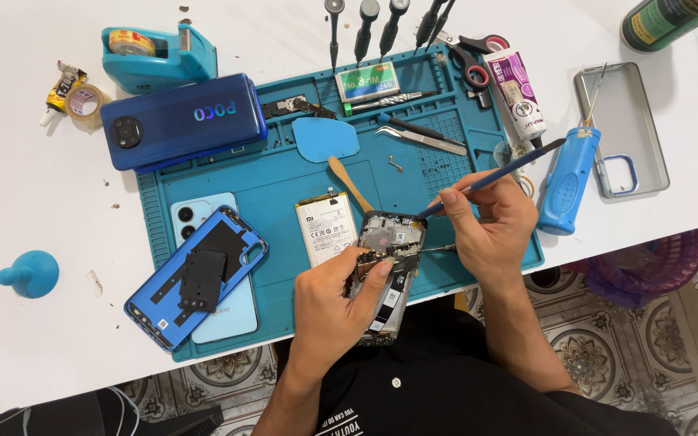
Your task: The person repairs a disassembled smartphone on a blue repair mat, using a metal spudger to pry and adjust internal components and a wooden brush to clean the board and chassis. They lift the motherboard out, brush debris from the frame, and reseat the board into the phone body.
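An opened phone (388,270) with its back off was held over the near edge of the blue repair mat (284,182), the left hand (337,303) gripping its frame. The right hand (486,230) pinched a slim blue-handled tool (498,173), tip at the upper circuit board — work that called for a light, steady touch. A removed battery (326,228) lay just beside it, a wooden pry stick (351,183) near — all on the white bench (34,186).

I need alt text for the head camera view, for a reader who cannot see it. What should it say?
Seen from above, a person's left hand holds an opened phone over a blue repair mat, while the right hand holds a thin blue tool to its top edge. A loose battery, a blue back cover and screwdrivers lie around.
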Motion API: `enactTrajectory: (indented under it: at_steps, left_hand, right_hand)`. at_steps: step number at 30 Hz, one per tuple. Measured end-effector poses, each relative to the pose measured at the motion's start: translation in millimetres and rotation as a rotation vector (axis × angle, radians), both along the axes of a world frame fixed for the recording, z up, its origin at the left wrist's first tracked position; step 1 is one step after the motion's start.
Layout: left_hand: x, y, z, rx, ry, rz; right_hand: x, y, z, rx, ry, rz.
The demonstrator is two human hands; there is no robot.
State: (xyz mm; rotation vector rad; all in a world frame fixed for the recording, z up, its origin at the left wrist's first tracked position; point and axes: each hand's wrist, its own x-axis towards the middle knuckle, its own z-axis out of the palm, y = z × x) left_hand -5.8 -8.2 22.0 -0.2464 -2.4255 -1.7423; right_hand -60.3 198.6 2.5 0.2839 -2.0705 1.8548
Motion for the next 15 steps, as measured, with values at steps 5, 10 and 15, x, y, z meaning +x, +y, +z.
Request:
enactTrajectory:
  at_steps: [5,10,15]
  left_hand:
    - [0.8,0.2,-1.5,-0.012,-0.028,0.001]
    - [0.8,-0.2,-2.3,-0.009,-0.008,-0.002]
    - [1.4,0.2,-1.8,-0.021,-0.029,0.008]
  right_hand:
    - [1.3,-0.5,-0.6,-0.008,-0.010,-0.006]
    - [0.5,0.2,0.5,0.020,-0.004,-0.003]
    - [2.4,-1.8,0.7,0.084,0.015,-0.041]
